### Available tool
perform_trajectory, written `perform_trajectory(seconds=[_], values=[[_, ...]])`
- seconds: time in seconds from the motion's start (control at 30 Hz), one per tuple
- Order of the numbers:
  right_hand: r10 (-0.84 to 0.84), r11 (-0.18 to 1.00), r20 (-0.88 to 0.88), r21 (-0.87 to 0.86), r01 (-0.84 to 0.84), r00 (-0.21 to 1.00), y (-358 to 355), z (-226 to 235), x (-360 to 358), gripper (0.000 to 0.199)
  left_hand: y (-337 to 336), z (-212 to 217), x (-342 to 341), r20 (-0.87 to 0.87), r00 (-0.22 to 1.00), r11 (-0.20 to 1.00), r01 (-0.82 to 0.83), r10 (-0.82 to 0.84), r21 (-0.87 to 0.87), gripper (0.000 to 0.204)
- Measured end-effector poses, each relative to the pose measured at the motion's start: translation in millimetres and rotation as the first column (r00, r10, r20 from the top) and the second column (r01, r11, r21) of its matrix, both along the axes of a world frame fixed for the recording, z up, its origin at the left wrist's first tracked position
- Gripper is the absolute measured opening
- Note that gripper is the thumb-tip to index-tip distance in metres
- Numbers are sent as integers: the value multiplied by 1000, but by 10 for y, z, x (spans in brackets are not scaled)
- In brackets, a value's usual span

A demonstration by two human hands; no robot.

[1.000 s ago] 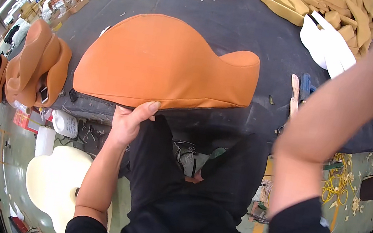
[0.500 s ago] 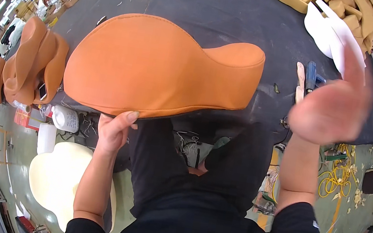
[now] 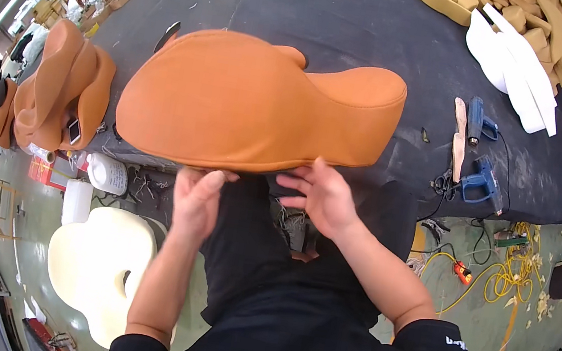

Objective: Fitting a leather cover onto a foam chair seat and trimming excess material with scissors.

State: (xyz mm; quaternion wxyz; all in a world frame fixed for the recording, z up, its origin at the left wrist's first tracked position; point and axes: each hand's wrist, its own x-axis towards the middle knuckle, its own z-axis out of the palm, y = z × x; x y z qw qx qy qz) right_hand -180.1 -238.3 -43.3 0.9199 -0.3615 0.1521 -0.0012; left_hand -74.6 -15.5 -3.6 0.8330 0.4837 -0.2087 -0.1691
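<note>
A large orange upholstered seat cushion [image 3: 255, 105] lies on the dark worktable [image 3: 363, 27], its near edge hanging over the table's front. My left hand [image 3: 198, 199] is under that near edge, fingers curled up against the underside. My right hand [image 3: 322, 195] reaches in beside it, fingers spread and touching the lower edge of the cushion. Whether either hand grips the cover is hidden by the cushion's rim.
A stack of orange covers [image 3: 62, 93] sits at the table's left end. Blue power tools [image 3: 479, 179] and a wooden handle [image 3: 459, 137] lie to the right. White foam pieces [image 3: 516, 62] are at the far right, a cream foam pad [image 3: 97, 268] and plastic jugs [image 3: 105, 173] on the floor.
My right arm came down from raised at the right to the cushion's near edge. The cushion slid toward me and rightward. My left hand stayed at its front edge.
</note>
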Motion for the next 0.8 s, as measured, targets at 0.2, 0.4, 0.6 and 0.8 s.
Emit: perform_trajectory(seconds=[0.2, 0.4, 0.6, 0.8], values=[[52, 977, -79, 210, -34, 996, 210, 207, 137, 62, -358, 107, -517, -213, 910, 910, -284, 355, 302, 48], [75, 972, 59, 216, -86, 995, 245, 174, 237, 52, -598, 258, -456, -199, 908, 921, -330, 369, 206, 33], [-51, 986, 329, 168, -5, 943, 374, 27, 340, 48, -433, 162, -197, 106, 980, 967, -186, 170, 173, 29], [-1, 989, 385, 138, -56, 923, 432, -316, 521, 50, -212, -233, 85, 159, 986, 964, -87, 47, 251, 35]])
